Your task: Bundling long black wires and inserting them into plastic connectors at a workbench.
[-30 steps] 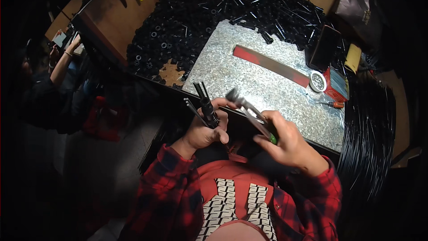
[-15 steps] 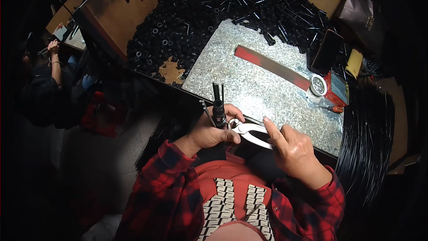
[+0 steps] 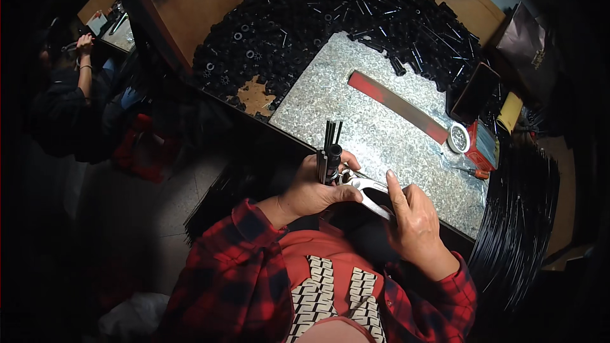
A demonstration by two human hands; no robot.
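Note:
My left hand (image 3: 309, 184) is closed around a black tubular part (image 3: 333, 155) with several thin dark rods (image 3: 328, 134) standing up beside it. Silver pincers (image 3: 370, 198) have their jaws at the lower end of this part, by my left thumb and fingertips. What exactly the jaws grip is too small to tell. Round the pincers' handles my right hand (image 3: 413, 219) is closed, its index finger stretched out and pointing up. Both hands are in front of the table's near edge, close to my body.
A speckled board (image 3: 318, 98) bears a red-and-brown flat bar (image 3: 397, 108), a white cup (image 3: 457, 138), a red box (image 3: 481, 146) and a screwdriver (image 3: 473, 172). Behind lies a heap of black parts (image 3: 305, 19). Long black rods (image 3: 518, 216) hang at right. Another person (image 3: 73, 95) sits at far left.
Both hands have shifted slightly right in the picture, as has the whole scene. The pincers' handles now tilt more steeply downward. The black part is still in my left hand.

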